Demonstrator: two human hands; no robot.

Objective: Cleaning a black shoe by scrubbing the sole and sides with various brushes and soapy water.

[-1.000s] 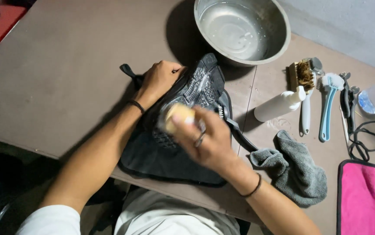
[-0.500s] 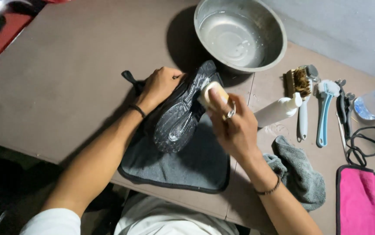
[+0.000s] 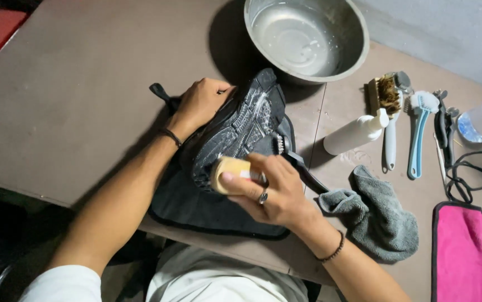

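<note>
Shoe [image 3: 241, 131] was laid sole-up on dark mat [image 3: 196, 210], at counter [image 3: 73, 95] centre. Heel end was gripped by left hand [image 3: 199, 103], fingers wrapped. Brush [image 3: 231, 174] was held on sole by right hand [image 3: 272, 187], fingers closed. Risk judged: wet sole could slip from grip; bottle [image 3: 356, 134] could be knocked by elbow. Brown counter was cluttered: bowl [image 3: 308, 36], grey cloth [image 3: 378, 215], spare brushes [image 3: 403, 120]. Room was dim.

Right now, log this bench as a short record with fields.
Left hand: left hand steadies a black shoe, sole up
Right hand: right hand grips a wooden-handled brush against the sole
Under shoe: dark grey mat
Behind: round metal bowl
Right side: white bottle, grey cloth, pink mat
</note>
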